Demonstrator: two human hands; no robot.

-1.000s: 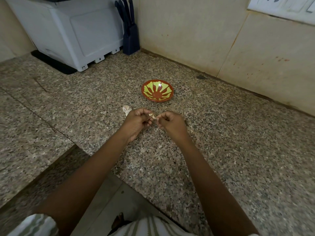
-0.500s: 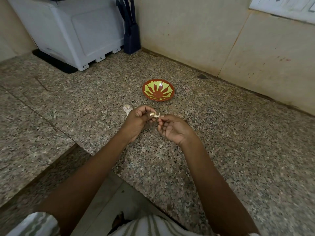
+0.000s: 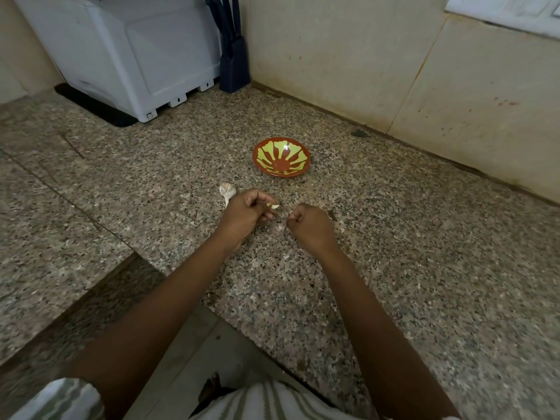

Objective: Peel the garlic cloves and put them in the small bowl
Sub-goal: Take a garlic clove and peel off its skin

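My left hand point(image 3: 247, 212) pinches a pale garlic clove point(image 3: 274, 206) between thumb and fingertips. My right hand point(image 3: 309, 225) is a short gap to its right, with its fingers curled; whether it pinches a bit of skin I cannot tell. A small piece of garlic skin point(image 3: 279, 227) lies on the counter between the hands. A garlic bulb point(image 3: 227, 190) with its stalk lies on the counter just behind my left hand. The small red bowl with a yellow-green pattern point(image 3: 281, 157) stands beyond both hands and holds nothing that I can see.
The speckled granite counter point(image 3: 394, 237) meets a beige wall at the back and right. A white appliance point(image 3: 130, 53) on a black mat and a dark knife block point(image 3: 231, 65) stand in the far corner. The counter's front edge drops off near my arms.
My hands have drawn apart: the right hand moved right and down away from the clove and curled up. The clove stays in my left hand, now showing more bare pale surface.
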